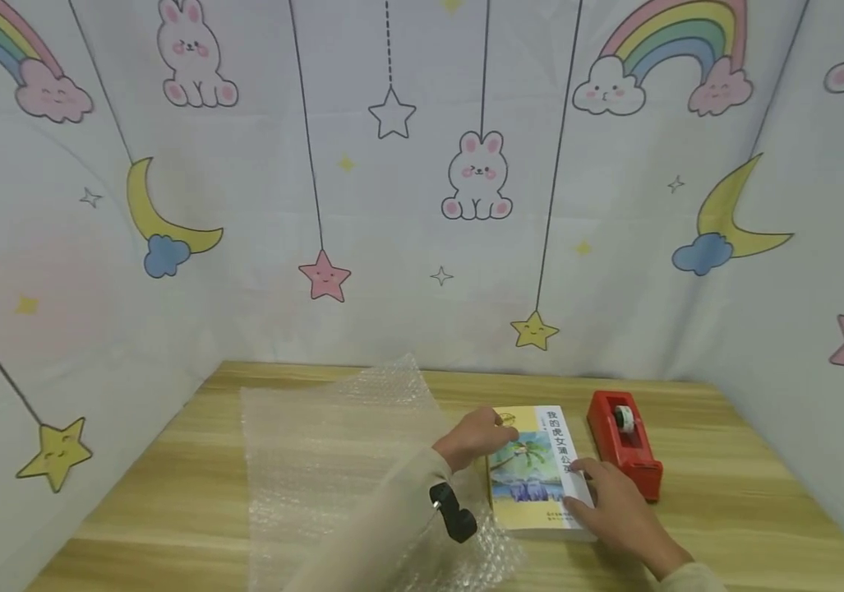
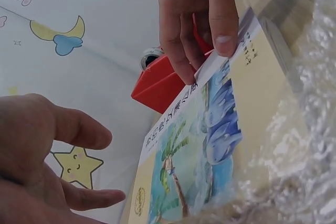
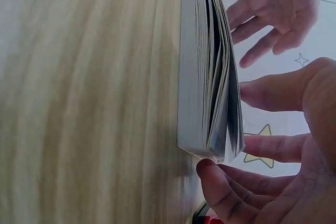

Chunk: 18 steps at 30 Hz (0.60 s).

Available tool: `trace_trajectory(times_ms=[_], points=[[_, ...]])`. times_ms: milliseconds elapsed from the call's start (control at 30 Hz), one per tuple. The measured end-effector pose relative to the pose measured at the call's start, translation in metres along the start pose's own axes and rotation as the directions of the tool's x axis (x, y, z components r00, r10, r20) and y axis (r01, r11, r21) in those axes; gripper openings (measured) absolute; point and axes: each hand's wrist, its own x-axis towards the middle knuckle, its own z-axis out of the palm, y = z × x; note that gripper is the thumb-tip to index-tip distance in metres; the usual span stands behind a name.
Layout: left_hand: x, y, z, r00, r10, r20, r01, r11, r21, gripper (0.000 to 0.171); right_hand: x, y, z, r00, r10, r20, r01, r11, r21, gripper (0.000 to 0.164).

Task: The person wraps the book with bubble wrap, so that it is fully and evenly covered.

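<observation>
A thick paperback book (image 1: 528,518) lies flat on the wooden table, its cover showing a palm tree and blue animals. My left hand (image 1: 475,436) hovers over the book's upper left corner; in the left wrist view its fingers (image 2: 84,129) are extended, apart from the cover. On the right, my right hand (image 1: 617,506) rests at the spine edge. Its thumb (image 3: 268,92) touches the cover and other fingertips meet the spine side, without a clear grip. Some pages are slightly parted. Clear bubble wrap (image 1: 318,460) spreads left of the book, partly under my left forearm.
A red tape dispenser (image 1: 624,444) with a small roll stands right of the book. The table (image 1: 747,493) reaches back to white fabric walls (image 1: 259,205) printed with rabbits, stars and moons. A black strap device (image 1: 454,513) sits on my left wrist.
</observation>
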Motion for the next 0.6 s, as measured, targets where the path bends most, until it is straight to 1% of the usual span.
trace_trajectory(times_ms=[67, 100, 200, 333, 400, 533, 567, 600], points=[[0.002, -0.0004, 0.0012, 1.0, -0.011, 0.007, 0.011, 1.0, -0.021, 0.052, 0.0009, -0.0005, 0.0002, 1.0, -0.008, 0.006, 0.008, 1.0, 0.005, 0.053], [0.0024, -0.0008, 0.0018, 1.0, -0.013, 0.007, 0.013, 0.999, -0.032, 0.055, 0.0014, -0.0005, 0.0004, 1.0, -0.012, 0.008, 0.012, 1.0, 0.007, 0.053], [0.0036, -0.0034, 0.0029, 1.0, -0.017, 0.001, 0.017, 0.998, -0.063, 0.055, 0.0023, 0.0002, 0.0016, 1.0, -0.031, 0.007, 0.031, 0.999, 0.013, 0.052], [0.0052, -0.0075, 0.0038, 1.0, -0.03, -0.007, 0.03, 0.998, -0.048, 0.055, 0.0025, 0.0019, 0.0047, 0.998, -0.059, -0.001, 0.059, 0.998, 0.011, 0.05], [0.0062, -0.0078, 0.0036, 0.999, -0.041, -0.015, 0.041, 0.999, -0.025, 0.052, 0.0031, 0.0026, 0.006, 0.997, -0.071, -0.003, 0.071, 0.997, 0.007, 0.049], [0.0077, -0.0057, 0.0037, 0.996, -0.069, -0.056, 0.068, 0.997, -0.025, 0.024, 0.0047, 0.0037, 0.0071, 0.997, -0.079, -0.011, 0.079, 0.997, 0.002, 0.046], [0.008, -0.0051, 0.0041, 0.995, -0.071, -0.071, 0.069, 0.997, -0.033, 0.021, 0.0049, 0.0042, 0.0073, 0.997, -0.079, -0.015, 0.079, 0.997, 0.001, 0.045], [0.0083, -0.005, 0.005, 0.994, -0.074, -0.082, 0.07, 0.996, -0.045, 0.026, 0.0049, 0.0045, 0.0073, 0.996, -0.082, -0.018, 0.082, 0.997, -0.002, 0.045]])
